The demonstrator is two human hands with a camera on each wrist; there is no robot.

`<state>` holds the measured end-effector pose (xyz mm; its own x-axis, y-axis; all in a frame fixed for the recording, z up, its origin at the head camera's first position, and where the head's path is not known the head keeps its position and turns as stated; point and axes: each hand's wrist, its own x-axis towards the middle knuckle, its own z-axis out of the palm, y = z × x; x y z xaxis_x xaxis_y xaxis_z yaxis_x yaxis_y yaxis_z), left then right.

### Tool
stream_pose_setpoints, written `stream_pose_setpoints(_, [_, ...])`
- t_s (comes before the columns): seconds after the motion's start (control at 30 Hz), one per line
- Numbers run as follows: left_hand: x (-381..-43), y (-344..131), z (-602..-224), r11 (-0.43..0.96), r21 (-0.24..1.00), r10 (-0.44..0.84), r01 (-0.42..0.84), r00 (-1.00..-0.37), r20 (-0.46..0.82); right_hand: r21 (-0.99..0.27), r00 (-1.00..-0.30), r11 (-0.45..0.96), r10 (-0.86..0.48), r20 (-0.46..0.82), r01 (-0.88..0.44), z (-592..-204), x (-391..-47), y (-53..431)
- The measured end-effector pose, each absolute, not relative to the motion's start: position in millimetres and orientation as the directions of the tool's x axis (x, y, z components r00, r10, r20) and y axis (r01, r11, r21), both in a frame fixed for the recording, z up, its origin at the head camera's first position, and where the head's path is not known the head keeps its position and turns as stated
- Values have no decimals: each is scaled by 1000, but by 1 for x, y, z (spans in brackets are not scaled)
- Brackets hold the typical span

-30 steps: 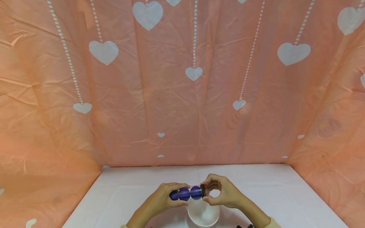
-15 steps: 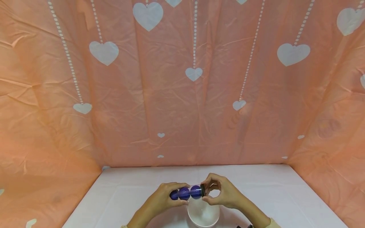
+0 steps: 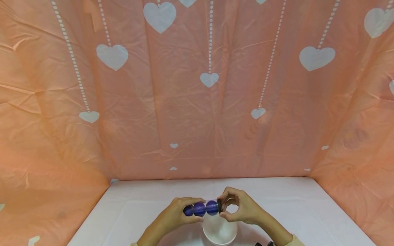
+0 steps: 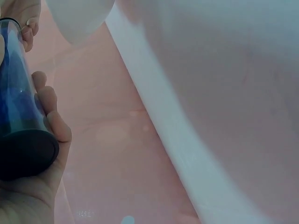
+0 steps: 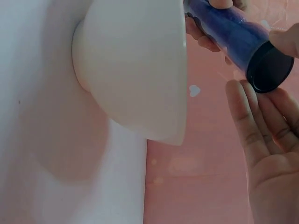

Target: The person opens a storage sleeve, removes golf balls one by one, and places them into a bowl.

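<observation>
A clear tube (image 3: 205, 209) with black ends and several blue-purple balls inside is held sideways over a white bowl (image 3: 220, 231). My left hand (image 3: 176, 211) grips the tube's left part, fingers wrapped round its wall; its black base (image 4: 29, 154) shows close in the left wrist view. At the other end, my right hand (image 3: 243, 207) pinches the black cap (image 3: 219, 205) between thumb and fingertips. From the right wrist, this cap (image 5: 270, 67) appears seated on the tube, thumb on one side and fingertips on the other.
The bowl stands upright on a white-covered table (image 3: 138, 198), just below the tube's capped end. Orange-pink sheeting (image 3: 191, 119) with white hearts rises behind the table and along both sides. A small dark object (image 3: 264, 244) pokes in at the bottom edge beside the right forearm.
Both hands keep their hold on the tube and its cap. The right hand and tube shift only very slightly; the bowl stays put.
</observation>
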<state>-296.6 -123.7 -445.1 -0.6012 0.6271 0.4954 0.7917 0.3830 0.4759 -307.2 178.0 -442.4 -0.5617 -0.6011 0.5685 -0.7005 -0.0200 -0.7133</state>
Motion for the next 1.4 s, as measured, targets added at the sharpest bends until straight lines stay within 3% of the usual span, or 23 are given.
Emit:
stream_pose_setpoints(0.27, [-298, -123, -450, 396, 440, 607, 806, -589, 533, -718, -585, 7, -586, 561, -696, -443, -306, 178])
stream_pose_setpoints(0.8, [-299, -127, -449, 402, 446, 607, 800, -597, 525, -735, -528, -110, -626, 574, -669, -436, -309, 185])
stream_pose_setpoints(1.1, [-300, -130, -450, 414, 464, 594, 783, -619, 514, -772, -616, -10, -596, 515, -636, -435, -309, 188])
stream_pose_setpoints(1.4, [-303, -132, -449, 427, 453, 575, 782, -622, 532, -754, -630, 54, -590, 505, -654, -436, -311, 194])
